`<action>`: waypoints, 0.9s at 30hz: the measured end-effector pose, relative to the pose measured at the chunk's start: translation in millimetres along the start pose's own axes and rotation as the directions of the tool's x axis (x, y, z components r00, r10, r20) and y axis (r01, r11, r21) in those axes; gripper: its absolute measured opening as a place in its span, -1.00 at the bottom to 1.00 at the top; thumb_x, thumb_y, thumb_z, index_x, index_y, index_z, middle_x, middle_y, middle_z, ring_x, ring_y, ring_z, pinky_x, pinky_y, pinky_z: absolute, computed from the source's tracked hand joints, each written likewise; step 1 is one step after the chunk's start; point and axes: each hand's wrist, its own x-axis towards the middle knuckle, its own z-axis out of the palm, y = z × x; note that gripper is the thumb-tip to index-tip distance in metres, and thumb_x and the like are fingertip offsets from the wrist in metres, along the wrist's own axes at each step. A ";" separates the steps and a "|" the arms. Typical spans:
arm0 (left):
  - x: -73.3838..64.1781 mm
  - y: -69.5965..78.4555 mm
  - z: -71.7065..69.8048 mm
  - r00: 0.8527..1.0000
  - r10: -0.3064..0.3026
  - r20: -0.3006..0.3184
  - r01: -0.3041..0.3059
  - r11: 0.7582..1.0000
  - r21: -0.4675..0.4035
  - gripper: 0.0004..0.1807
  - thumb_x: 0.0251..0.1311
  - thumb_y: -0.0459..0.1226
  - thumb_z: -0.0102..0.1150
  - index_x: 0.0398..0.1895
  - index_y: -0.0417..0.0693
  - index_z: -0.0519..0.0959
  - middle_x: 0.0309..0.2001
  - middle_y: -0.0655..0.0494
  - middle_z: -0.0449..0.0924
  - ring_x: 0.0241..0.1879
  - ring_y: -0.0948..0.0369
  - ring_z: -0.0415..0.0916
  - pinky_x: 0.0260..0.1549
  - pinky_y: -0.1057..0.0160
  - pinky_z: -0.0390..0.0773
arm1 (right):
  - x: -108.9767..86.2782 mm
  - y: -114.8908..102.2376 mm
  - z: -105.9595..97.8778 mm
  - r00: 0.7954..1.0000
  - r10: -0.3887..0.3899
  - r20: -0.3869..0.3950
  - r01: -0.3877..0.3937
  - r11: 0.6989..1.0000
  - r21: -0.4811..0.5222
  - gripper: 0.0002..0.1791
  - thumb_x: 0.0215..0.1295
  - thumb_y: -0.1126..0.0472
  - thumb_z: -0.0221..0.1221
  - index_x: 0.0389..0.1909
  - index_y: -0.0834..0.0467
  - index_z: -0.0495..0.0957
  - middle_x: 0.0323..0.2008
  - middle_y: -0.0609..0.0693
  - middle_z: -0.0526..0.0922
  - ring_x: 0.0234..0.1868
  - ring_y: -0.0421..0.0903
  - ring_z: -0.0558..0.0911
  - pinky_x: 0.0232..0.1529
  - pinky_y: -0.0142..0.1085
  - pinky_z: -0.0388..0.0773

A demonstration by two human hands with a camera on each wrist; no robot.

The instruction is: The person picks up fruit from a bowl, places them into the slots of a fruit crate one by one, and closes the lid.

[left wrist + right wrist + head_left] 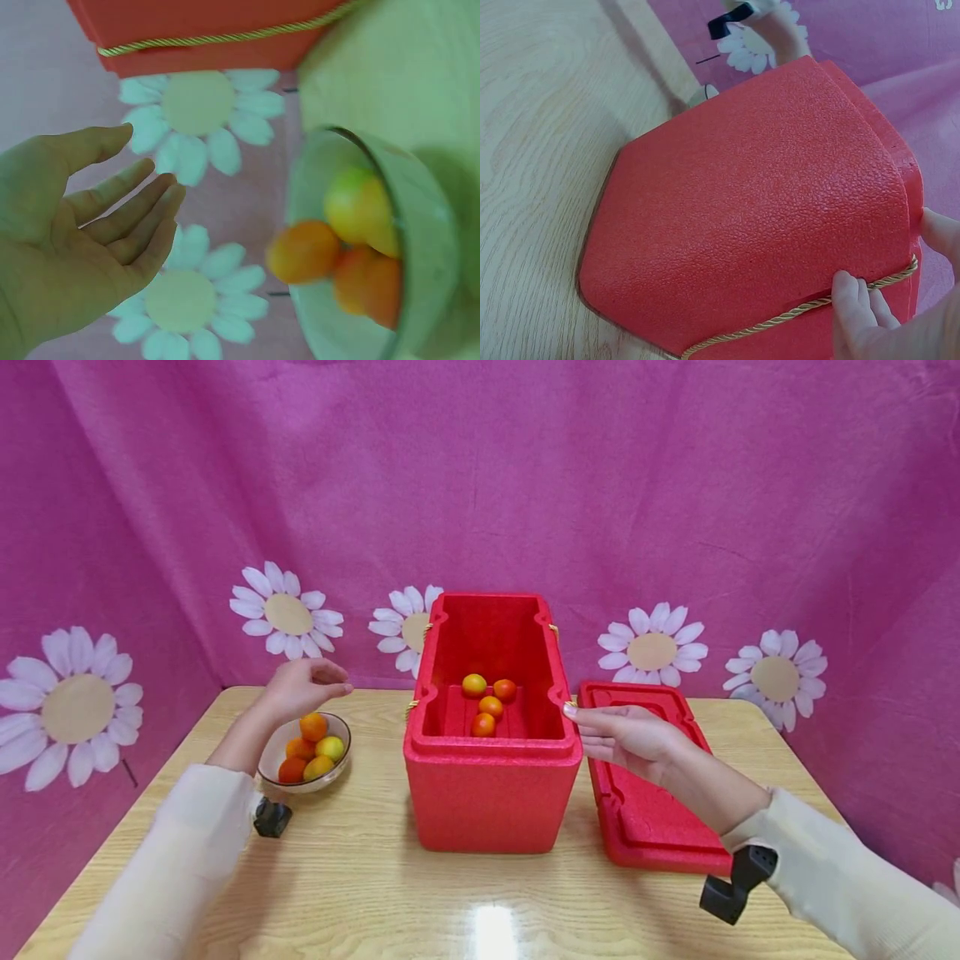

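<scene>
My left hand [300, 687] hovers above a pale bowl [327, 782], its fingers loosely bent and nothing between them. Several orange, red and yellow round fruits [313, 727] fill the bowl. At the middle of the table stands an uncovered red foam box [491, 802]. Several smaller fruits [491, 707], yellow to red-orange, lie on its floor. The right hand [637, 739] holds the box's right side near the front corner. In the right wrist view its thumb is at the rim and its fingers [851, 300] press the outer wall by a gold rope [795, 309].
To the right of the box, a red lid [660, 822] lies on the wooden table [352, 877], partly beneath the right forearm. Behind the table hangs a pink cloth [480, 485] with big white flowers.
</scene>
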 end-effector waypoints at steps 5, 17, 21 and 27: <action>-11.1 -22.7 8.4 0.999 -0.043 -0.012 0.043 0.999 -0.001 -0.58 0.28 -0.19 0.12 0.04 -0.36 0.52 -0.02 -0.30 0.61 0.00 -0.13 0.55 0.08 -0.05 0.52 | -0.4 1.2 0.2 1.000 0.002 -0.001 -0.002 1.000 0.001 -0.26 0.33 0.00 0.14 0.36 0.35 0.17 -0.26 -0.21 0.69 -0.19 -0.30 0.71 -0.05 -0.42 0.63; -19.7 -55.8 18.1 0.994 -0.097 -0.058 0.101 0.992 0.075 -0.57 0.21 -0.24 0.14 -0.02 -0.47 0.48 -0.03 -0.43 0.54 -0.05 -0.22 0.49 0.05 -0.13 0.48 | 0.1 1.3 -0.6 1.000 0.003 -0.004 -0.003 1.000 0.001 -0.24 0.33 -0.01 0.14 0.38 0.36 0.16 -0.28 -0.21 0.70 -0.20 -0.31 0.71 -0.05 -0.42 0.63; -19.7 -58.8 20.2 0.987 -0.160 -0.034 0.162 0.982 0.094 -0.58 0.22 -0.24 0.13 -0.01 -0.45 0.46 -0.01 -0.44 0.53 -0.05 -0.21 0.49 0.03 -0.09 0.51 | 0.4 0.8 -0.9 1.000 0.001 -0.005 -0.001 1.000 0.001 -0.23 0.34 -0.01 0.13 0.38 0.37 0.13 -0.26 -0.20 0.69 -0.21 -0.32 0.71 -0.04 -0.42 0.63; -19.2 -60.9 25.4 0.977 -0.214 -0.018 0.214 0.970 0.110 -0.54 0.21 -0.21 0.12 0.02 -0.46 0.42 -0.05 -0.44 0.52 -0.12 -0.18 0.49 -0.05 -0.05 0.56 | 0.3 0.6 -0.4 1.000 0.005 -0.007 -0.005 1.000 -0.002 -0.20 0.33 -0.04 0.14 0.41 0.35 0.11 -0.26 -0.21 0.68 -0.20 -0.32 0.71 -0.05 -0.42 0.63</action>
